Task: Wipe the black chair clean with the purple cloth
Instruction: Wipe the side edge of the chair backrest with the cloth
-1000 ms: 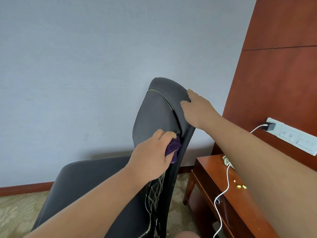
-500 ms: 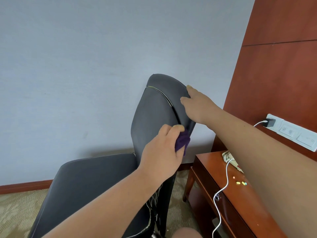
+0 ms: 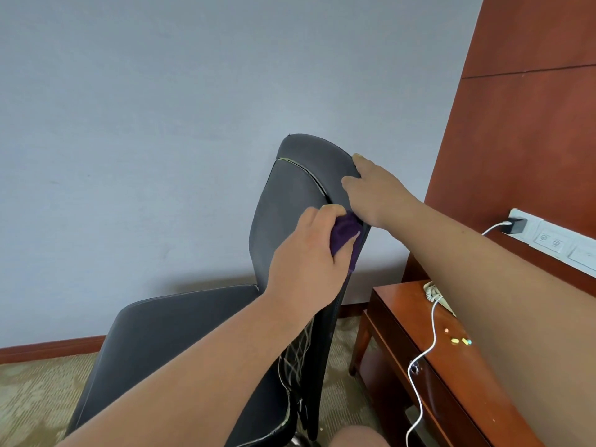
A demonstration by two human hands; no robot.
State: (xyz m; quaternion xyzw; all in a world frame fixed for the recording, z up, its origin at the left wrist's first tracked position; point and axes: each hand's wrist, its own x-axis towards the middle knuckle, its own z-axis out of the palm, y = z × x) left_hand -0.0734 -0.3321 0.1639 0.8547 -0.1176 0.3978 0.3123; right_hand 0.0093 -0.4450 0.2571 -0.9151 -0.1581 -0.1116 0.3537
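1. Patterned beige carpet (image 3: 32,391) lies under the black chair (image 3: 167,330), whose padded seat is dark.
2. Left hand (image 3: 306,253) has its fingers curled round the bunched purple cloth (image 3: 345,232) and presses it on the chair back's right edge, upper half.
3. Right hand (image 3: 377,191) is just above the cloth. It clasps the chair's top right edge, thumb on the front.
4. Right of the chair is a red-brown desk (image 3: 403,324), with a white cable (image 3: 425,353) across it to the wall socket strip (image 3: 554,241).
5. Behind the chair: a grey-blue wall (image 3: 161,124) and wood skirting (image 3: 48,348). A wood panel (image 3: 522,140) is to the right.
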